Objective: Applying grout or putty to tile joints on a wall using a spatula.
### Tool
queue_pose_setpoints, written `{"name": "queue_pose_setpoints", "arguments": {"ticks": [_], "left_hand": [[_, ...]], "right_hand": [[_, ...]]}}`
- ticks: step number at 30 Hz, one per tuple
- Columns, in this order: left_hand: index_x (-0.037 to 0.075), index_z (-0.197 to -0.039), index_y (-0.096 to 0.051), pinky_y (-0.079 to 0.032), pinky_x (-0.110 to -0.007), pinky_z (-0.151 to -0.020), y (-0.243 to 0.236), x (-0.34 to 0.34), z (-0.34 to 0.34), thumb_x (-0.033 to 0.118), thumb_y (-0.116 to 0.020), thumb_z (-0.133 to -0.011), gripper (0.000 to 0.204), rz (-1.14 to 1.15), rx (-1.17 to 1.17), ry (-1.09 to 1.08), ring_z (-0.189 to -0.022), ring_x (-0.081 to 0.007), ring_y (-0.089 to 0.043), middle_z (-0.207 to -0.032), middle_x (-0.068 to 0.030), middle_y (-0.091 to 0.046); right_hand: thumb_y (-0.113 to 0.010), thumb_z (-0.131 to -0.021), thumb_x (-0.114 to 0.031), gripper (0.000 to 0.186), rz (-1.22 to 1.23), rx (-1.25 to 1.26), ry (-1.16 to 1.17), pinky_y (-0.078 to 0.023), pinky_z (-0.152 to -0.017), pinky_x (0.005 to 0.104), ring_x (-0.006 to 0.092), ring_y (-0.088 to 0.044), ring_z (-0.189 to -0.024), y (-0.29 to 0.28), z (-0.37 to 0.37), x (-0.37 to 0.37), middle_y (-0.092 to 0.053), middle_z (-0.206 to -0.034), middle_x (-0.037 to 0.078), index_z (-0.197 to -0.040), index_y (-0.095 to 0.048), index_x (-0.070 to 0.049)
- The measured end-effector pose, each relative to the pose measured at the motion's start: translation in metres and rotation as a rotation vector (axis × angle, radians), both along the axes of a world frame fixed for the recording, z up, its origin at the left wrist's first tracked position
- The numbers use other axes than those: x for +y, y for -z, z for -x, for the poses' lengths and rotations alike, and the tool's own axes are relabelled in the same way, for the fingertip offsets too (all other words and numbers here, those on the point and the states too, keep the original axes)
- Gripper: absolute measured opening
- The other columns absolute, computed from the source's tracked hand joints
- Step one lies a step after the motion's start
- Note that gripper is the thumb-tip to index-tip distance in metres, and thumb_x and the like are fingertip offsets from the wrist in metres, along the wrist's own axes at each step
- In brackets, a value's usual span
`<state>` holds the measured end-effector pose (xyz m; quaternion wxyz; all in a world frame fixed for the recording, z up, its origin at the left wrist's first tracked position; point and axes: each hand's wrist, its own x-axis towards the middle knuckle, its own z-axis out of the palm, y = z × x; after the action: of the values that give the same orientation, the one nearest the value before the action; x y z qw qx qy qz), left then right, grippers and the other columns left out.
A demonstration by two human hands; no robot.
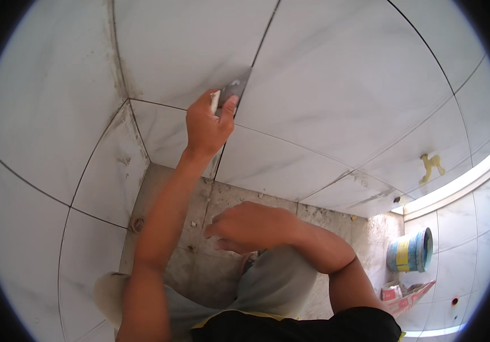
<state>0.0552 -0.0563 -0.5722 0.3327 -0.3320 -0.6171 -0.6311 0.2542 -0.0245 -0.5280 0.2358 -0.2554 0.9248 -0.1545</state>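
Note:
My left hand [209,128] grips a flat grey scraper [231,85] with a pale edge, its blade against the white marbled wall tiles [341,68] at a dark vertical grout joint. My right hand [250,227] hangs lower, over the grimy floor, with its fingers loosely bent and apart and nothing seen in them. My bent knees in grey trousers are below it.
A corner with another tiled wall [40,102] is at the left, above a small round floor fitting [138,224]. At the right are a yellow tap-like fitting [430,165], a blue bucket [400,255], a red-and-white bag [410,297] and a curved white frame or sill [444,191].

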Motion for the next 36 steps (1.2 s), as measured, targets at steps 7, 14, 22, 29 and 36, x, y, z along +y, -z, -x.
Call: {"name": "queue_pose_setpoints", "arguments": {"ticks": [7,14,22,29,36], "left_hand": [[0.005,-0.133,-0.059,-0.05,-0.04,-0.081,-0.01,-0.023,-0.024,-0.005,-0.059,-0.081,0.053,-0.045,0.097,-0.207,-0.098,-0.0343,-0.059,-0.113,-0.0158,-0.06],[0.014,-0.144,-0.052,-0.042,-0.046,-0.095,0.014,0.034,-0.028,-0.011,-0.058,-0.074,0.075,0.084,0.052,-0.214,-0.109,-0.039,-0.05,-0.127,-0.0195,-0.048],[0.019,-0.134,-0.065,-0.043,-0.045,-0.098,0.009,0.063,-0.052,-0.01,-0.061,-0.071,0.069,0.104,0.068,-0.117,-0.103,-0.032,-0.058,-0.115,-0.0116,-0.062],[0.013,-0.14,-0.056,-0.045,-0.044,-0.083,0.018,-0.043,0.066,-0.002,-0.059,-0.089,0.053,-0.17,-0.197,-0.49,-0.094,-0.0329,-0.055,-0.1,-0.0141,-0.059],[0.022,-0.132,-0.065,-0.049,-0.04,-0.078,0.028,-0.046,0.081,-0.004,-0.063,-0.083,0.055,-0.219,0.011,-0.603,-0.089,-0.0306,-0.06,-0.1,-0.0106,-0.064]], "right_hand": [[-0.067,-0.093,-0.015,0.019,0.315,0.411,0.367,-0.054,-0.074,0.0361,0.0285,-0.069,-0.081,-0.027,0.011,0.0,-0.073,-0.092,0.01,-0.108,-0.071,-0.004],[-0.069,-0.093,-0.011,0.016,0.431,0.357,0.428,-0.053,-0.068,0.0302,0.0176,-0.068,-0.071,-0.023,0.018,0.004,-0.072,-0.084,0.011,-0.106,-0.072,-0.001],[-0.066,-0.095,-0.01,0.017,0.376,0.265,0.655,-0.054,-0.067,0.0259,0.0116,-0.068,-0.074,-0.006,0.029,0.016,-0.073,-0.083,0.007,-0.105,-0.072,0.002],[-0.067,-0.095,-0.009,0.016,0.353,0.158,0.671,-0.054,-0.065,0.0247,0.0106,-0.067,-0.072,-0.013,0.017,-0.011,-0.072,-0.081,0.008,-0.106,-0.073,0.001],[-0.066,-0.094,-0.01,0.019,0.305,0.051,0.53,-0.053,-0.066,0.027,0.0113,-0.066,-0.069,0.015,0.042,-0.011,-0.072,-0.08,0.009,-0.109,-0.071,0.001]]}}
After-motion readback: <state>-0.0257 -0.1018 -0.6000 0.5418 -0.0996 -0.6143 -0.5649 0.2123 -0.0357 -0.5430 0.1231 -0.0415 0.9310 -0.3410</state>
